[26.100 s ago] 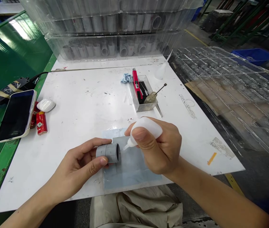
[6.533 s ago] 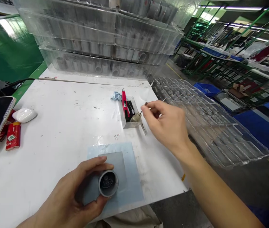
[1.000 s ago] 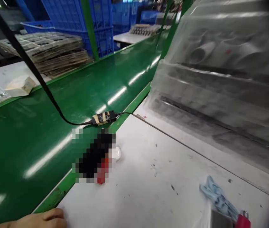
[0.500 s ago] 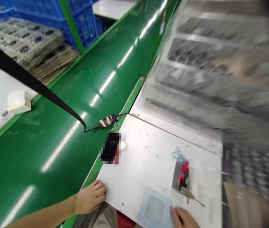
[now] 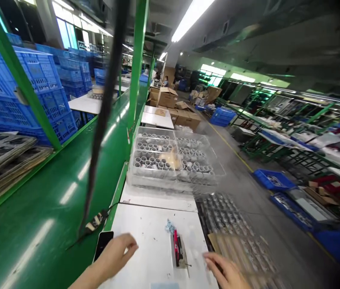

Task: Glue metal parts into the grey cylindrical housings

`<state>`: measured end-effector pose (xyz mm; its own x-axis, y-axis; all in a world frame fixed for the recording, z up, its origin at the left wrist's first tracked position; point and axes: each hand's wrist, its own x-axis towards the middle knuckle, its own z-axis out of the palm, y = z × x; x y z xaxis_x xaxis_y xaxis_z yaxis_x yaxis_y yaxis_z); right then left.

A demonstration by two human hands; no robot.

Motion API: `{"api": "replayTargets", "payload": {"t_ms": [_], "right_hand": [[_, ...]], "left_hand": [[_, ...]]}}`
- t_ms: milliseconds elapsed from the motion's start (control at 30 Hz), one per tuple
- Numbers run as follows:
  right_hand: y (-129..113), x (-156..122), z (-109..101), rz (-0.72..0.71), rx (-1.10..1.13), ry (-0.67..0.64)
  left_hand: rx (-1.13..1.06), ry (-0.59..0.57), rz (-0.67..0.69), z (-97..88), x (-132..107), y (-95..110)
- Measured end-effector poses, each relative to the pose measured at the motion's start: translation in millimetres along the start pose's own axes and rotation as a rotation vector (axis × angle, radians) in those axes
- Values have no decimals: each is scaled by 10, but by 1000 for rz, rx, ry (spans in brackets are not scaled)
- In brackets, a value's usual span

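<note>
My left hand [image 5: 117, 253] hovers over the left edge of the white table [image 5: 146, 255], fingers bent and thumb apart, with nothing in it. Beside it lies a dark-screened phone [image 5: 104, 242], partly covered by the hand. On the table's right side my right hand [image 5: 225, 269] is open and bare, its fingers slightly apart. Between the hands rests a small grey tray [image 5: 172, 253] holding a red-handled tool [image 5: 176, 245]. A crumpled blue cloth [image 5: 169, 226] touches its far end. A light blue sheet [image 5: 164, 285] shows at the bottom edge.
Clear plastic trays of grey rings [image 5: 154, 160] stand at the table's far end. A green conveyor [image 5: 55, 224] runs along the left, with a taped cable box [image 5: 94, 222] at its edge. Blue crates [image 5: 31, 92] are stacked beyond. More trays of parts [image 5: 233, 220] lie right.
The view has swung up and right, bringing the wider hall into sight. My left hand has lifted off the table edge toward the phone; my right hand has left the blue sheet.
</note>
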<state>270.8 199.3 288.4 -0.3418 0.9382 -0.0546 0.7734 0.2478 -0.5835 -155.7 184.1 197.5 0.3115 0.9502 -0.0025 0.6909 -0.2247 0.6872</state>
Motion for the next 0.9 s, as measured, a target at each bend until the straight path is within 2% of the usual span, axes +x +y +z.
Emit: {"api": "replayTargets", "payload": {"t_ms": [100, 233, 300, 367, 467, 567, 733, 900], "right_hand": [[27, 584, -502, -76, -49, 13], [301, 1486, -1117, -109, -148, 96], [501, 1976, -1391, -66, -211, 147], [719, 2437, -1612, -1, -281, 156], [1041, 2984, -1793, 101, -382, 108], [1311, 3335, -1796, 172, -447, 12], [1593, 3650, -1668, 261, -485, -131], [1688, 3790, -1623, 261, -481, -238]], "left_hand": [[-8, 168, 3, -402, 879, 195], [76, 331, -96, -980, 1952, 263], [140, 352, -171, -1186, 2376, 217], [208, 324, -248, -1307, 2700, 147], [299, 237, -349, -1372, 3009, 51], [370, 138, -437, -1391, 3187, -2], [460, 1, -595, -1441, 3379, 10], [504, -77, -741, -1498, 3435, 103]]}}
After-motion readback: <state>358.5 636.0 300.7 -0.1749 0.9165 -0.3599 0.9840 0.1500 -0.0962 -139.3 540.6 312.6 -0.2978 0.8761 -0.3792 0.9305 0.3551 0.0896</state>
